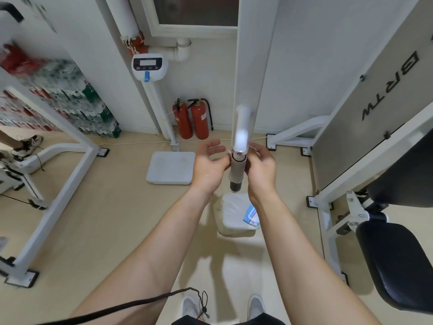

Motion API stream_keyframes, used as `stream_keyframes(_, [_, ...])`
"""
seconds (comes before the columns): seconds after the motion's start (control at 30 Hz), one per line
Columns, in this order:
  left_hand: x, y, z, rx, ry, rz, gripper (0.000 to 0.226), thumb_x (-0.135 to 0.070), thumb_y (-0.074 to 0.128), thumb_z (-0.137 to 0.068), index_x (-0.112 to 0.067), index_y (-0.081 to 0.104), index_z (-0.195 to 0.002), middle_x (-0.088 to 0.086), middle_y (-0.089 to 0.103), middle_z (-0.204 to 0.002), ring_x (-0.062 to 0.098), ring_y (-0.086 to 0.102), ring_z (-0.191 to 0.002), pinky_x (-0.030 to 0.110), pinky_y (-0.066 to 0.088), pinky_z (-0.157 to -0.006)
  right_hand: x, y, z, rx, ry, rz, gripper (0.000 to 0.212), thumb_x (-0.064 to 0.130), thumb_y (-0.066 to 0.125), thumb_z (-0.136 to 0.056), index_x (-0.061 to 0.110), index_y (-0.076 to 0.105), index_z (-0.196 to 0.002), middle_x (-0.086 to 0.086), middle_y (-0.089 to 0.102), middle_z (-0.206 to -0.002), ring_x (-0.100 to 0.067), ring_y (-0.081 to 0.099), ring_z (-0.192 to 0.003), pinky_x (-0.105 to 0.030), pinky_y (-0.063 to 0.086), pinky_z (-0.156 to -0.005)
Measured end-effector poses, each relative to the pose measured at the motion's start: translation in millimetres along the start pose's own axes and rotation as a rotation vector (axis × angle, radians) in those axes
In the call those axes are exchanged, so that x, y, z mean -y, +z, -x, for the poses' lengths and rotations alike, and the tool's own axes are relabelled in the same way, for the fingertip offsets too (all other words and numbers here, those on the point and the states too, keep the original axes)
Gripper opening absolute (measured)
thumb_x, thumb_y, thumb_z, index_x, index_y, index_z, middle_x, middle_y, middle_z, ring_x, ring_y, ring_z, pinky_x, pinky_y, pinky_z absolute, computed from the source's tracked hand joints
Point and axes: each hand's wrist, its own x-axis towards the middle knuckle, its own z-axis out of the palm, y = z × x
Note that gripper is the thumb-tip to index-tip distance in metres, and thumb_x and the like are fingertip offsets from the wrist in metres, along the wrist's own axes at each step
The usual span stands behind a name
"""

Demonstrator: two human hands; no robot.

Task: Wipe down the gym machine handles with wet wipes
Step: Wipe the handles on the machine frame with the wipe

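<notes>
Forearms [152, 242] reach out to the vertical machine handle [237, 168]. Left hand [209, 164] fingers [212, 144] spread, loose, just beside it; right hand [262, 166] curls at it, grip unclear. Handle likely rigid, fixed; take it mid-length. Wipes pack [236, 214] on floor [117, 207] below: light, soft.

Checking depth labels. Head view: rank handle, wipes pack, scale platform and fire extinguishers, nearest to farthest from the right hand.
1. Handle: right beside the right hand, on its left.
2. Wipes pack: on the floor, below the hands.
3. Scale platform: on the floor, ahead and left.
4. Fire extinguishers: standing at the far wall.
</notes>
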Motion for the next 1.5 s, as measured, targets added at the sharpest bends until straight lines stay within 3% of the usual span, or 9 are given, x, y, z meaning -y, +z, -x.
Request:
stream_keyframes(0.2, [-12.4, -14.0, -16.3, 0.229, -0.002, -0.225, 0.055, -0.006, 0.07, -0.086, -0.019, 0.054, -0.138, -0.001, 0.068, -0.125, -0.002, 0.068, -0.094, 0.019, 0.052, -0.082, 4.4, 1.8, 4.2, 0.153, 0.049, -0.101, 0.026, 0.022, 0.046, -0.1, 0.015, 0.064, -0.118, -0.006, 0.07, -0.082, -0.016, 0.064, -0.074, -0.027, 0.047, -0.071])
stream_keyframes(0.37, [-11.7, -31.8, -17.1, 0.191, 0.015, -0.377, 0.035, -0.015, 0.076, -0.076, -0.019, 0.069, -0.11, -0.001, 0.06, -0.084, 0.014, 0.058, -0.078, 0.021, 0.047, -0.073, 5.8, 1.5, 5.6, 0.252, 0.087, -0.121, 0.038, 0.034, 0.029, -0.106, 0.017, 0.058, -0.122, -0.003, 0.074, -0.085, -0.015, 0.066, -0.082, -0.028, 0.046, -0.076])
stream_keyframes(0.47, [-4.9, -44.4, -6.1, 0.111, -0.002, -0.319, 0.014, -0.015, 0.079, -0.081, -0.017, 0.065, -0.08, -0.003, 0.045, -0.071, 0.016, 0.051, -0.07, 0.036, 0.052, -0.071, 1.9, -1.6, 9.3, 0.248, 0.091, -0.132, 0.039, 0.034, 0.025, -0.106, 0.018, 0.059, -0.117, 0.0, 0.077, -0.088, -0.018, 0.066, -0.092, -0.03, 0.045, -0.082])
stream_keyframes(0.67, [3.7, -32.1, 31.6, 0.088, 0.108, -0.347, 0.022, -0.023, 0.082, -0.079, -0.019, 0.063, -0.069, -0.013, 0.061, -0.066, 0.003, 0.056, -0.066, 0.016, 0.043, -0.065, -9.9, -15.6, 16.3, 0.349, 0.002, -0.105, 0.059, 0.021, 0.039, -0.078, -0.002, 0.05, -0.132, -0.028, 0.059, -0.129, -0.031, 0.055, -0.114, -0.041, 0.038, -0.093])
stream_keyframes(0.83, [-9.7, -5.4, 49.4, 0.152, 0.115, -0.258, 0.015, -0.016, 0.07, -0.089, -0.014, 0.075, -0.075, -0.004, 0.072, -0.07, 0.005, 0.063, -0.065, 0.029, 0.054, -0.068, -17.7, -28.3, 19.7, 0.502, -0.11, 0.083, 0.057, -0.003, 0.045, -0.067, 0.003, 0.054, -0.123, -0.005, 0.06, -0.1, -0.02, 0.052, -0.088, -0.027, 0.041, -0.068])
stream_keyframes(1.0, [-22.5, -20.6, 50.4, 0.448, 0.128, -0.395, 0.03, -0.006, 0.062, -0.089, -0.02, 0.078, -0.109, -0.003, 0.077, -0.111, 0.009, 0.069, -0.108, 0.023, 0.053, -0.095, -13.1, -18.6, 16.0, 0.54, -0.187, 0.269, 0.035, -0.006, 0.059, -0.067, 0.01, 0.043, -0.094, 0.002, 0.049, -0.072, -0.009, 0.045, -0.064, -0.024, 0.042, -0.056])
stream_keyframes(1.13, [-39.5, -24.7, 37.0, 0.112, 0.335, -0.428, 0.017, -0.035, 0.071, -0.083, -0.021, 0.077, -0.09, -0.007, 0.076, -0.089, 0.009, 0.07, -0.089, 0.033, 0.055, -0.081, -4.0, -4.3, 7.7, 0.478, -0.166, 0.286, 0.016, 0.004, 0.075, -0.074, -0.003, 0.061, -0.076, -0.006, 0.051, -0.062, -0.012, 0.044, -0.058, -0.023, 0.035, -0.054])
stream_keyframes(1.27, [-44.7, -9.0, 21.4, 0.186, 0.244, -0.372, 0.039, -0.039, 0.081, -0.079, -0.021, 0.071, -0.112, -0.01, 0.076, -0.102, 0.006, 0.069, -0.1, 0.033, 0.055, -0.093, -9.5, -2.2, -5.8, 0.483, -0.129, 0.442, 0.022, 0.02, 0.058, -0.067, 0.027, 0.055, -0.046, 0.01, 0.046, -0.048, -0.014, 0.04, -0.049, -0.028, 0.032, -0.05])
stream_keyframes(1.5, [-38.2, -1.0, 5.7, 0.146, 0.306, -0.37, 0.026, -0.038, 0.084, -0.079, -0.023, 0.074, -0.098, -0.014, 0.072, -0.088, 0.007, 0.067, -0.093, 0.024, 0.049, -0.079, -80.1, -15.4, -20.5, 0.267, -0.074, 0.506, 0.048, 0.028, 0.072, -0.082, 0.021, 0.031, -0.059, 0.005, 0.032, -0.053, -0.018, 0.03, -0.056, -0.032, 0.027, -0.058])
